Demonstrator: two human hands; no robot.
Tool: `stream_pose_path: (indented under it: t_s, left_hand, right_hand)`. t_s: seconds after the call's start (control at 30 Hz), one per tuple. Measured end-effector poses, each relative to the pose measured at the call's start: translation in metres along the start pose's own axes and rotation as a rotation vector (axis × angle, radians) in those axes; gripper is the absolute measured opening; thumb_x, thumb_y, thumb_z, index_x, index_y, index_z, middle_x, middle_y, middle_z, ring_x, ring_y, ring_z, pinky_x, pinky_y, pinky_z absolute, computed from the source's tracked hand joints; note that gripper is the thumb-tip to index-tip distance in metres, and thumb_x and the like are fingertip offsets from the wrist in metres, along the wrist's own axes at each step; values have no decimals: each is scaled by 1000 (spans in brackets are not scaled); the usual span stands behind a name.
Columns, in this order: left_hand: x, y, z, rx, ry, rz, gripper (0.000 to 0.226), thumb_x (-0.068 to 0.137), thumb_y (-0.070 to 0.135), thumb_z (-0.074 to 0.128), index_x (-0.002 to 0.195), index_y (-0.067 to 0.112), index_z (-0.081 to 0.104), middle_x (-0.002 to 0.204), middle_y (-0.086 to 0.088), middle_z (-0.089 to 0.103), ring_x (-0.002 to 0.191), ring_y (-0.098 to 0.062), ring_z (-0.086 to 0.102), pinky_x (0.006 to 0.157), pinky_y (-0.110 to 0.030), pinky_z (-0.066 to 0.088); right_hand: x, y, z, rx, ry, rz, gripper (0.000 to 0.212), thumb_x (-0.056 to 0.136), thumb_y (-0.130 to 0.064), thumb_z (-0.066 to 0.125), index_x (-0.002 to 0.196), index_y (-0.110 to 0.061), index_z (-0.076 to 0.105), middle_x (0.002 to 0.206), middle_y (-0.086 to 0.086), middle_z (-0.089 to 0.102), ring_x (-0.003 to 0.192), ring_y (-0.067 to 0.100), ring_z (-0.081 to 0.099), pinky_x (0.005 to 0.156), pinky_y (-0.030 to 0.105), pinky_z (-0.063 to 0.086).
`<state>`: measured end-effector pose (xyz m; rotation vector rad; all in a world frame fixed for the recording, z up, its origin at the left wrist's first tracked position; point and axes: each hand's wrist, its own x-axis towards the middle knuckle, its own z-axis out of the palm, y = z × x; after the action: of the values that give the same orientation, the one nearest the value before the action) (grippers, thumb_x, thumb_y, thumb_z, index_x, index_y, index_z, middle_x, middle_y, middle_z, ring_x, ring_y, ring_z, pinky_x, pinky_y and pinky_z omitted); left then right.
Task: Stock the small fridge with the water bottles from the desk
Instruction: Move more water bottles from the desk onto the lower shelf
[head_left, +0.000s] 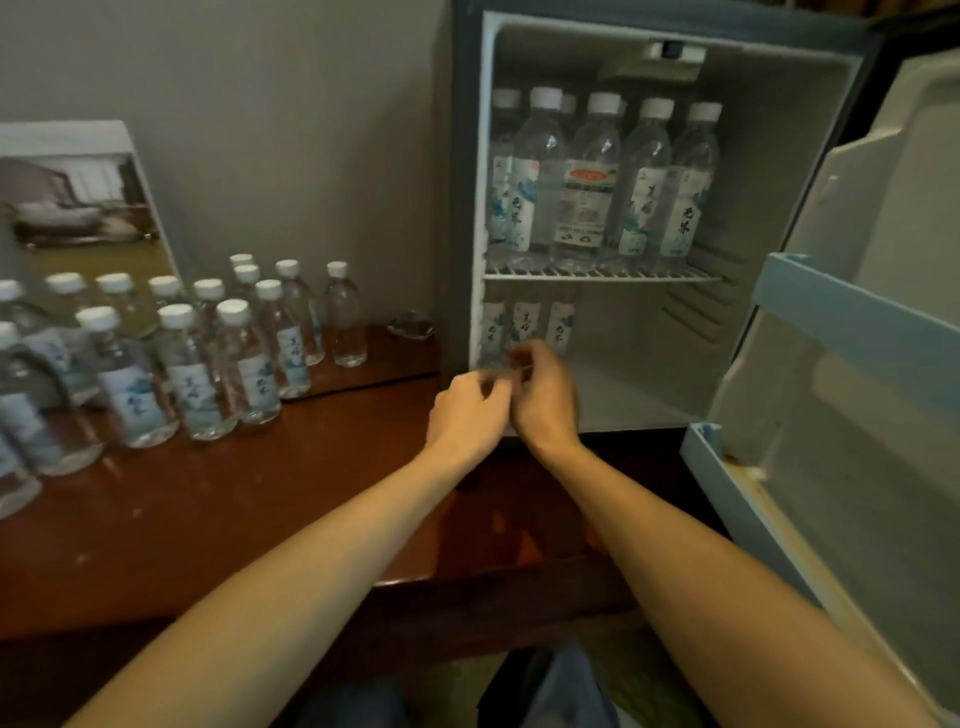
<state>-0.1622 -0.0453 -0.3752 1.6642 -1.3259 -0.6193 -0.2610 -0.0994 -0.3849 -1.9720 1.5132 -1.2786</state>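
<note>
- The fridge (769, 182) fills the upper right of the frame, and its door (883, 364) stands open along the right edge.
- A wire shelf (602, 275) splits the inside; a row of shelf bottles (587, 182) stands on it, with more behind.
- Three lower bottles (524, 322) stand under the shelf, at the compartment's left.
- The desk (260, 519) spans the lower left, with the desk bottles (192, 374) clustered at mid-left.
- A picture card (78, 197) leans on the wall behind them.
- A glass dish (410, 327) sits between the cluster and the fridge.
- The left hand (467, 410) and right hand (545, 400) meet at centre, before the lower compartment.
</note>
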Motion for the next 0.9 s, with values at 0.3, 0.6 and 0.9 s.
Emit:
stream_pose_path:
  t_s: [0.3,0.6,0.9]
  left_hand:
    - [-39,-76,-128,57,313,-135,39,105,52,43,120,29,71,108,0,73,108,-26,66,92,-43,53]
    - [-64,-157,-232,59,685,-244,26,105,39,54,123,24,64,126,-1,68,120,-25,62,99,-40,49]
    - [-86,-217,-313,43,1018,-267,48,102,26,59,148,22,47,151,-5,44,136,-24,47,101,-34,42]
  right_hand:
    - [-44,-108,93,61,-195,-323,22,97,-15,57,116,-24,64,111,-7,67,101,11,62,81,32,52]
    - [-87,-183,198,203,-453,-351,27,94,-21,64,121,-25,64,111,-9,71,99,11,68,88,42,58]
    - [-128,-243,293,278,-645,-410,41,92,-28,69,132,-21,61,120,-4,70,110,13,66,95,40,56]
